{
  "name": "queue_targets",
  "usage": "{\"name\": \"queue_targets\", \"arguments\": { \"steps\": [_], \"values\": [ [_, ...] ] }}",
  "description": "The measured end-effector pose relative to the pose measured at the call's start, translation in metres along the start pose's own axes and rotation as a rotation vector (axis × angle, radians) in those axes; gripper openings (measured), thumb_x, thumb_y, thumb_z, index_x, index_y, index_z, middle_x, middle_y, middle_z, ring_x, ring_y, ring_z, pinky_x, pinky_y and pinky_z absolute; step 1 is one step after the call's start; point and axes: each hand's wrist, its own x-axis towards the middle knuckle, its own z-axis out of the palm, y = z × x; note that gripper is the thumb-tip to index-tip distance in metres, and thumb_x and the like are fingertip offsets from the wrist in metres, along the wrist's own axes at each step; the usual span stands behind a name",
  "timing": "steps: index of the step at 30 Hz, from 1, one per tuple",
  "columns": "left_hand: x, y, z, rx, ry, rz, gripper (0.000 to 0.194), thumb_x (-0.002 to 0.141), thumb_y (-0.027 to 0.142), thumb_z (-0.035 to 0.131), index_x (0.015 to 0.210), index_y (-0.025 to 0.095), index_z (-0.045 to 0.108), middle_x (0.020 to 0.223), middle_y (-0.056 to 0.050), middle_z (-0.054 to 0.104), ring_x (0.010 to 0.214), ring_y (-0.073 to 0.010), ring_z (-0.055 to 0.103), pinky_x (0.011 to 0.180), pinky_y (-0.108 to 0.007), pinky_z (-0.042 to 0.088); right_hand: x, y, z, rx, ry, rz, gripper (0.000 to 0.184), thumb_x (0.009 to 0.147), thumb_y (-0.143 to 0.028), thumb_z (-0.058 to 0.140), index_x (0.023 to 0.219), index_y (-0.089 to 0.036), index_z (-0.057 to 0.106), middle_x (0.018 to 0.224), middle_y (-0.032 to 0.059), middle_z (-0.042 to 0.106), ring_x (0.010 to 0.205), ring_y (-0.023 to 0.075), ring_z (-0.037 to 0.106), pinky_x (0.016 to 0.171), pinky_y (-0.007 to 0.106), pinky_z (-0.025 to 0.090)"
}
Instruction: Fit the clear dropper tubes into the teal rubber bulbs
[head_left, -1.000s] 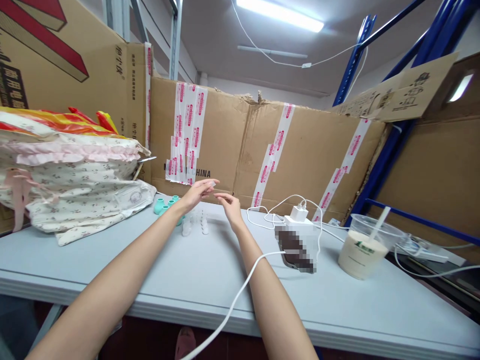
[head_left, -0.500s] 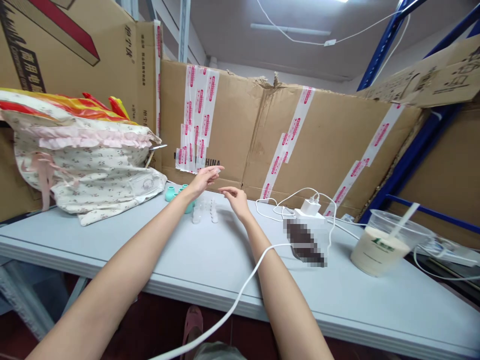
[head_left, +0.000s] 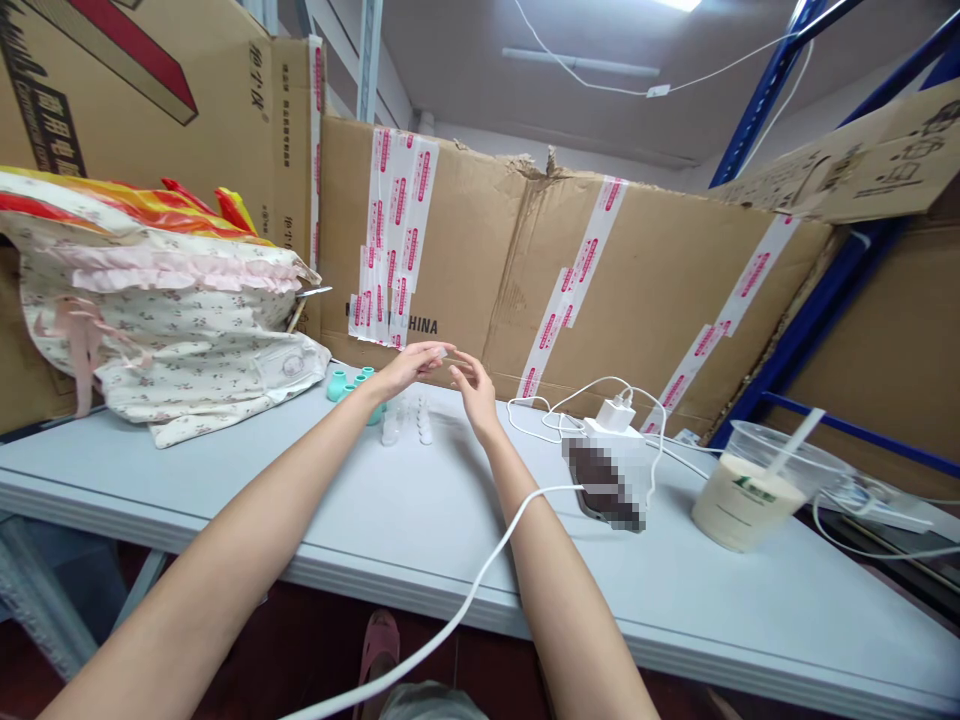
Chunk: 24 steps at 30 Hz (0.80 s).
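My left hand (head_left: 409,370) is raised above the far part of the table, its fingers closed on a small translucent piece (head_left: 442,352) whose exact kind is too small to tell. Facing it from the right, my right hand (head_left: 475,395) has its thumb and fingers apart with nothing visible in them. Its fingertips reach close to the piece; whether they touch it is unclear. Below the hands stand small clear plastic pieces (head_left: 424,425) in short rows. Several small teal pots (head_left: 337,385) sit to their left, partly covered by my left wrist.
A floral cloth bag (head_left: 202,350) lies at the left. On the right are a white charger (head_left: 615,412), a blurred-out dark device (head_left: 604,485) and a milky drink cup (head_left: 750,500). A white cable (head_left: 480,590) crosses over my right forearm. Cardboard (head_left: 465,240) walls the back.
My right hand has moved up and in towards my left hand, so their fingertips are now close together. My left hand has shifted slightly, keeping the small piece.
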Motion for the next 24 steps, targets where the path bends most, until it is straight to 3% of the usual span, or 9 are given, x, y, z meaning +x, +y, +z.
{"name": "queue_targets", "arguments": {
  "steps": [3, 6, 10, 14, 17, 21, 24],
  "values": [
    [-0.004, 0.001, 0.003, -0.009, -0.047, -0.085, 0.043, 0.069, 0.033, 0.063, 0.105, 0.015, 0.047, 0.062, 0.004, 0.045, 0.055, -0.0066, 0.039, 0.051, -0.02, 0.022, 0.0, -0.005, -0.003, 0.01, 0.039, -0.037, 0.036, 0.074, -0.035, 0.057, 0.108, -0.022, 0.059, 0.11, 0.0055, 0.06, 0.095, 0.0166, 0.056, 0.08, 0.029, 0.045],
    [-0.008, 0.002, 0.006, -0.013, -0.039, -0.127, 0.045, 0.071, 0.032, 0.062, 0.106, 0.019, 0.039, 0.062, 0.005, 0.046, 0.054, -0.007, 0.041, 0.052, -0.02, 0.024, 0.001, -0.006, -0.007, 0.033, 0.013, -0.038, 0.032, 0.071, -0.035, 0.06, 0.099, -0.021, 0.064, 0.103, 0.0056, 0.063, 0.094, 0.0172, 0.057, 0.082, 0.03, 0.044],
    [-0.01, 0.001, 0.005, -0.036, -0.115, -0.161, 0.042, 0.072, 0.032, 0.062, 0.104, 0.021, 0.038, 0.064, 0.005, 0.048, 0.054, -0.0066, 0.042, 0.051, -0.02, 0.024, 0.003, -0.001, -0.008, 0.091, -0.054, 0.016, 0.027, 0.066, -0.035, 0.064, 0.088, -0.019, 0.066, 0.093, 0.0047, 0.066, 0.087, 0.0169, 0.059, 0.081, 0.03, 0.045],
    [-0.01, 0.001, 0.002, -0.024, -0.187, -0.19, 0.044, 0.074, 0.035, 0.06, 0.109, 0.021, 0.038, 0.072, 0.002, 0.054, 0.059, -0.009, 0.05, 0.056, -0.023, 0.032, 0.005, -0.002, -0.009, 0.036, -0.075, 0.047, 0.028, 0.066, -0.037, 0.064, 0.087, -0.019, 0.066, 0.096, 0.0041, 0.065, 0.084, 0.0157, 0.058, 0.079, 0.028, 0.044],
    [-0.007, 0.0, -0.001, 0.062, -0.162, -0.21, 0.052, 0.076, 0.049, 0.052, 0.116, 0.022, 0.033, 0.08, -0.002, 0.059, 0.069, -0.0141, 0.057, 0.065, -0.028, 0.039, 0.005, -0.008, -0.018, -0.244, -0.057, 0.037, 0.026, 0.071, -0.04, 0.06, 0.087, -0.02, 0.066, 0.099, 0.0039, 0.063, 0.085, 0.016, 0.056, 0.078, 0.03, 0.042],
    [0.003, -0.006, -0.015, 0.283, 0.12, -0.154, 0.057, 0.075, 0.057, 0.048, 0.115, 0.02, 0.033, 0.096, -0.009, 0.061, 0.078, -0.0164, 0.059, 0.071, -0.03, 0.041, -0.001, -0.011, -0.037, -0.905, -0.106, 0.043, 0.02, 0.072, -0.038, 0.06, 0.079, -0.022, 0.067, 0.1, 0.0057, 0.061, 0.099, 0.023, 0.048, 0.086, 0.039, 0.032],
    [0.009, -0.013, -0.029, 0.341, 0.236, -0.118, 0.053, 0.074, 0.057, 0.047, 0.11, 0.019, 0.038, 0.102, -0.01, 0.06, 0.079, -0.0155, 0.058, 0.07, -0.029, 0.042, -0.005, -0.01, -0.048, -1.184, -0.229, 0.074, 0.017, 0.072, -0.031, 0.06, 0.084, -0.022, 0.067, 0.102, 0.0077, 0.06, 0.102, 0.0249, 0.045, 0.086, 0.041, 0.028]
  ]
}}
